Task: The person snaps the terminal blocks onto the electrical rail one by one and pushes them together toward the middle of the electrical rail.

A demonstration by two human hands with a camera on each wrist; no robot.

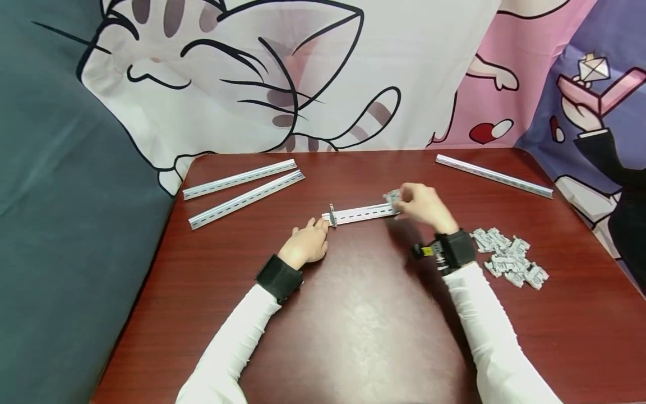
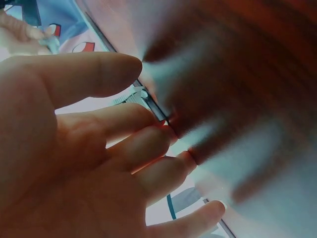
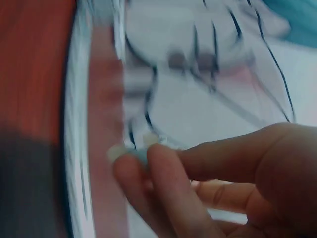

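A short slotted metal DIN rail (image 1: 360, 214) lies in the middle of the table. A small grey rail clip (image 1: 332, 216) stands upright across its left end. My left hand (image 1: 307, 244) has its fingertips at that end, its fingers loosely extended in the left wrist view. Over the rail's right end, my right hand (image 1: 426, 207) pinches another grey rail clip (image 1: 391, 196) between thumb and fingers. The right wrist view is blurred; the fingertips there hide most of the clip (image 3: 141, 154) beside the rail (image 3: 77, 124).
Two longer slotted rails (image 1: 247, 199) lie at the back left of the dark red table (image 1: 353, 314). One more rail (image 1: 494, 176) lies at the back right. A pile of several grey clips (image 1: 508, 259) is right of my right wrist. A printed cloth (image 1: 429, 73) hangs behind the table.
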